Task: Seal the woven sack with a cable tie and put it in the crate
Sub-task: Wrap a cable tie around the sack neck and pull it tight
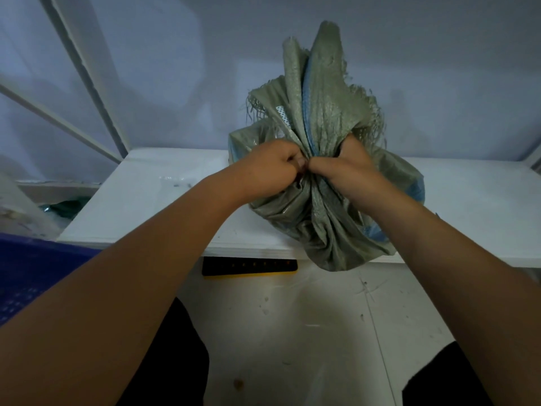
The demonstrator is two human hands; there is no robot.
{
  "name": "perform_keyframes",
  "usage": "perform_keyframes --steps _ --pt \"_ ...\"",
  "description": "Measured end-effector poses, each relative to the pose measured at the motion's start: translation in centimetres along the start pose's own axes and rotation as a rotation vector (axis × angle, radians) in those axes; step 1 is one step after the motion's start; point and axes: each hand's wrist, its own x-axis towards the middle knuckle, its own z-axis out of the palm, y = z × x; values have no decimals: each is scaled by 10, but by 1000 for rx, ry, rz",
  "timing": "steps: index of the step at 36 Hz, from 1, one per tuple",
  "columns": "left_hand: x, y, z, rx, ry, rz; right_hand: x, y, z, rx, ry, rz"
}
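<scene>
Where its neck bunches, the woven sack (322, 206) is gripped by left hand (272, 168) and right hand (349, 168) — fingers curled round the fabric. Location: white bench (140, 206), front edge; blue crate (35, 268) leftward.

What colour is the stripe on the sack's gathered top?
Light blue stripe on a grey-green sack; the head view, the only one, shows it.

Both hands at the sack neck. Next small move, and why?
Probably pull the tie snug: left hand and right hand both pinch the gathered neck of the woven sack, its top flaring loose above. No tie shows, so that's a guess.
</scene>
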Motion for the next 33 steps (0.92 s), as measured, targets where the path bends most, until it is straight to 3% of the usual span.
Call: perform_keyframes --steps 16,33 --pt "-1 4 4 -26 12 80 1 -5 -13 -119 -28 -68" --pt "-5 8 0 -26 42 54 9 9 -21 -290 103 -189"
